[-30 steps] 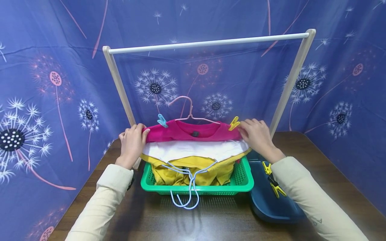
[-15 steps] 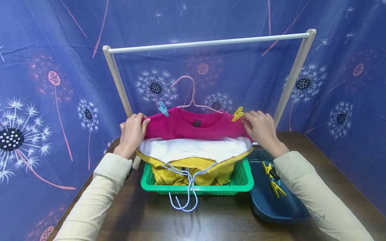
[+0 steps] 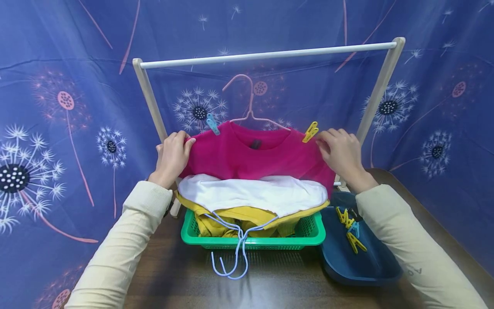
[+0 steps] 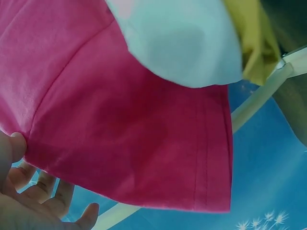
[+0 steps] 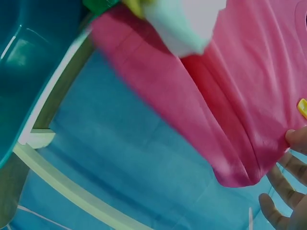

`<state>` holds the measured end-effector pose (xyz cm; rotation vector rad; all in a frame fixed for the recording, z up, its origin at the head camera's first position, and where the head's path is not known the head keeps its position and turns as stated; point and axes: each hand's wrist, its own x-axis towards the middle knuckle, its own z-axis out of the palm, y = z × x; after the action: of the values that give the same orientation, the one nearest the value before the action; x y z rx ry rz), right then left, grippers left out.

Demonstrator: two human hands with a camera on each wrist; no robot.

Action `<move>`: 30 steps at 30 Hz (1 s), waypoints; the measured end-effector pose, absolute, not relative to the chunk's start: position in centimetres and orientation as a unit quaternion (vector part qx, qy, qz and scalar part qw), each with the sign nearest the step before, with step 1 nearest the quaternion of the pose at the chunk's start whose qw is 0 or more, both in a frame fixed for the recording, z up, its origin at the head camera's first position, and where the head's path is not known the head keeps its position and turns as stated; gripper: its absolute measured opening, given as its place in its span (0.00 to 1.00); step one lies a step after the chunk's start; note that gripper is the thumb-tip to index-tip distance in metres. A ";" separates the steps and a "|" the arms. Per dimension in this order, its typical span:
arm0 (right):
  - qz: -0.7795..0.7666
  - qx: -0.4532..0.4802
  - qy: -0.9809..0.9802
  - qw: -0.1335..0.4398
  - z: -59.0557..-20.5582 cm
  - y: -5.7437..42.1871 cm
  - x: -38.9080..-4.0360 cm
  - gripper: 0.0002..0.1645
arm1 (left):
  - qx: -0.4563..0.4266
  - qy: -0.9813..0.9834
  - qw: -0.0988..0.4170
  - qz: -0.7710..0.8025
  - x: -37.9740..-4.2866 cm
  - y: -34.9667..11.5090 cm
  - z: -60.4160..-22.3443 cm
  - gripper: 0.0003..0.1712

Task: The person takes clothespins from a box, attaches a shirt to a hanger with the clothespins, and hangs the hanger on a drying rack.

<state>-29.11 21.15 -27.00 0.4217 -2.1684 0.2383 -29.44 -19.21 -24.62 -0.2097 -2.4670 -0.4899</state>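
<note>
A magenta shirt (image 3: 266, 161) is on a pink hanger (image 3: 251, 101), held up between my two hands. At its left shoulder my left hand (image 3: 172, 155) pinches the fabric between thumb and fingers. My right hand (image 3: 341, 152) pinches the opposite shoulder, beside a yellow clothespin (image 3: 310, 132). A light blue clothespin (image 3: 212, 124) is clipped near the left side of the neckline. Below the magenta shirt lie a white garment (image 3: 247, 193) and a yellow garment (image 3: 247, 213), with light blue hangers (image 3: 240, 240) at their front. The left wrist view shows the magenta sleeve (image 4: 144, 143) hanging down.
A green basket (image 3: 252, 243) holds the garments. Behind it stands a rack with a white rod (image 3: 266, 56) and wooden posts (image 3: 376, 92). On the right a dark blue tray (image 3: 360, 274) holds several yellow clothespins (image 3: 355, 242) and a blue clothespin (image 3: 353, 229).
Both hands have raised the magenta shirt and its pink hanger out of the pile, with the hook nearer the rod. More of the shirt's front shows. The light blue hanger hooks shifted slightly left.
</note>
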 end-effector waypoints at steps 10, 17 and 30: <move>0.112 0.129 -0.878 0.447 -25.0 21.9 -28.9 0.10 | -0.080 -0.930 0.308 -0.187 -30.3 -17.8 -22.2 0.16; 0.118 0.106 -0.874 0.460 -23.5 23.0 -28.3 0.12 | -0.083 -0.924 0.316 -0.198 -30.8 -16.4 -20.8 0.17; 0.145 0.078 -0.861 0.480 -21.9 25.5 -27.1 0.12 | -0.098 -0.911 0.353 -0.190 -31.4 -13.5 -18.9 0.17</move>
<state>-27.14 25.51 -21.89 0.1911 -2.1011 0.3540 -31.42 -13.53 -18.95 -0.2525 -2.3555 -0.4923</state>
